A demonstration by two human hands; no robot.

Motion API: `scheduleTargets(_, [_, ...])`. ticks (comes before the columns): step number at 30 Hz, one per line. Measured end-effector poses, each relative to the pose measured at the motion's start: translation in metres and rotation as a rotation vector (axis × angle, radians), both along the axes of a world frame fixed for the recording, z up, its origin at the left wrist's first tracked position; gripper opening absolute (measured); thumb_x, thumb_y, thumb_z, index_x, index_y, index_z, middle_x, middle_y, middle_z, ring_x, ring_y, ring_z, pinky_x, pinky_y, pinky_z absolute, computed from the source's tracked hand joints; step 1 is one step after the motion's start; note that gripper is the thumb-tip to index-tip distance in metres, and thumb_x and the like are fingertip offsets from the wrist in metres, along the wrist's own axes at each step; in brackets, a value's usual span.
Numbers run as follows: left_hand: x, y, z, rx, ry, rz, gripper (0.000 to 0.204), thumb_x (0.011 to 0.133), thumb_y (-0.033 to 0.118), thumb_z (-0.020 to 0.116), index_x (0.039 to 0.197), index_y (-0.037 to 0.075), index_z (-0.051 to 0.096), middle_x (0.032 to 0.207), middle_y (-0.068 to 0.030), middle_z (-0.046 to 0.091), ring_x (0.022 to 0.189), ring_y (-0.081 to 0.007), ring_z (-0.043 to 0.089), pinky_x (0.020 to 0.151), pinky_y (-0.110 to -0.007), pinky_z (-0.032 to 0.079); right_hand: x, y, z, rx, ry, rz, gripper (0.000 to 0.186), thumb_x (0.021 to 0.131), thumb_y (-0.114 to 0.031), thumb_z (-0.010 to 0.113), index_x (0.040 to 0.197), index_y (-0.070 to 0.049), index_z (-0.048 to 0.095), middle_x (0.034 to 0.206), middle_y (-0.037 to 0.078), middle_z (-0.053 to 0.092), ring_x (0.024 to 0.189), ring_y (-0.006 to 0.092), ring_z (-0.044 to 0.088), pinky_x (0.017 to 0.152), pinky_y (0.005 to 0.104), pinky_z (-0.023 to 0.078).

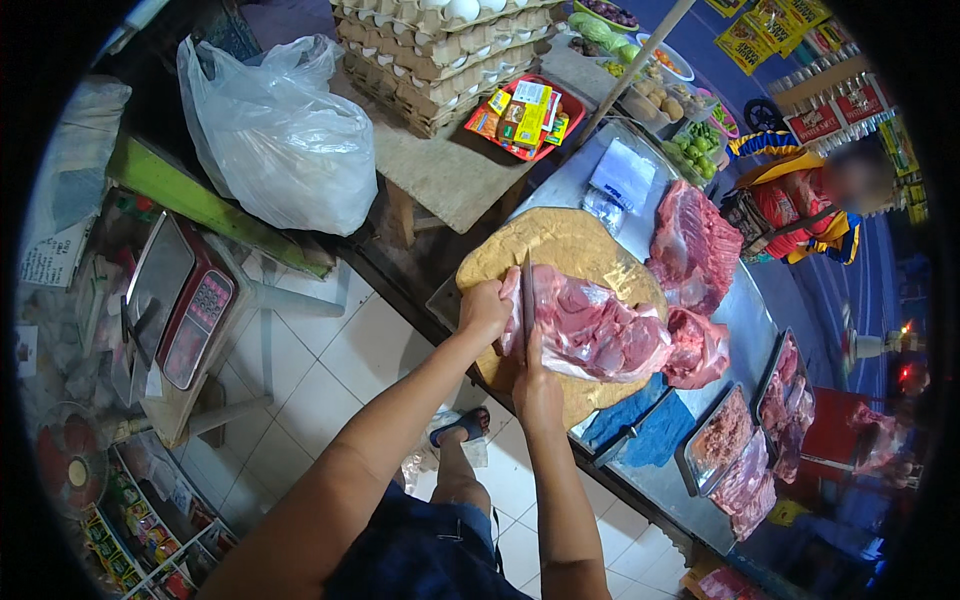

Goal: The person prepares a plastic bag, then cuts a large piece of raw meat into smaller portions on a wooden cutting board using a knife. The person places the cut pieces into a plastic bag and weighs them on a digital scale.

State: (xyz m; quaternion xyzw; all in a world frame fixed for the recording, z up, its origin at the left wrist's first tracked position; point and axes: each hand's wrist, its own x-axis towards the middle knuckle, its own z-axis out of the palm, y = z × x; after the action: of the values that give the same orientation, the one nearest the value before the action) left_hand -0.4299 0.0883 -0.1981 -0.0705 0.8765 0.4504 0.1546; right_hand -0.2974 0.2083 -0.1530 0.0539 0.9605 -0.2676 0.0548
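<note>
A large slab of raw pork (600,335) lies on a round wooden chopping board (560,235). My right hand (538,395) is closed round the handle of a knife (528,290), whose blade stands across the slab near its left end. Just left of the blade, my left hand (486,312) grips the end of the meat, its fingers partly hidden by it. Another chunk of meat (697,348) touches the slab's right side. Beyond it a ribbed slab of meat (695,245) rests on the metal table (735,375).
A blue cloth (655,425) with a sharpening rod lies right of the board, beside metal trays (715,440) of meat. Egg trays (440,60) and a red basket (560,125) stand on a wooden table. A red scale (195,310) is at left. A person (800,200) is across the table.
</note>
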Motion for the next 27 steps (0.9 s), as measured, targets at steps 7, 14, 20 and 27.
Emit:
scheduleTargets(7, [0.005, -0.009, 0.026, -0.29, 0.031, -0.076, 0.03, 0.081, 0.013, 0.068, 0.107, 0.001, 0.062, 0.095, -0.0227, 0.068, 0.091, -0.0395, 0.067, 0.079, -0.046, 0.053, 0.018, 0.005, 0.004, 0.064, -0.107, 0.043, 0.077, 0.081, 0.001, 0.056, 0.153, 0.0, 0.029, 0.068, 0.028, 0.064, 0.057, 0.0424, 0.064, 0.054, 0.0521, 0.051])
scheduleTargets(14, [0.003, -0.015, 0.021, -0.084, 0.694, -0.4, 0.047, 0.075, -0.002, 0.067, 0.122, 0.001, 0.06, 0.126, -0.0173, 0.06, 0.111, -0.0356, 0.055, 0.099, -0.043, 0.044, -0.019, 0.002, -0.002, 0.029, -0.001, 0.013, 0.072, 0.085, -0.004, 0.054, 0.153, -0.002, 0.03, 0.067, 0.03, 0.063, 0.06, 0.0455, 0.065, 0.055, 0.0544, 0.049])
scheduleTargets(20, [-0.01, -0.003, 0.011, -0.053, 0.493, -0.235, 0.035, 0.078, 0.005, 0.072, 0.111, 0.001, 0.061, 0.104, -0.0179, 0.064, 0.103, -0.0388, 0.06, 0.09, -0.046, 0.047, 0.013, 0.008, 0.003, 0.02, -0.029, 0.035, 0.076, 0.083, -0.001, 0.055, 0.154, -0.004, 0.03, 0.073, 0.034, 0.063, 0.063, 0.0467, 0.065, 0.058, 0.0544, 0.05])
scheduleTargets(27, [-0.03, 0.01, -0.006, 0.041, 0.463, -0.184, 0.011, 0.087, 0.014, 0.062, 0.083, 0.004, 0.059, 0.078, -0.0222, 0.062, 0.079, -0.0427, 0.062, 0.069, -0.051, 0.048, -0.047, 0.0, 0.003, 0.019, 0.109, 0.038, 0.073, 0.084, -0.002, 0.055, 0.153, -0.001, 0.03, 0.068, 0.031, 0.063, 0.059, 0.0441, 0.065, 0.053, 0.0531, 0.05])
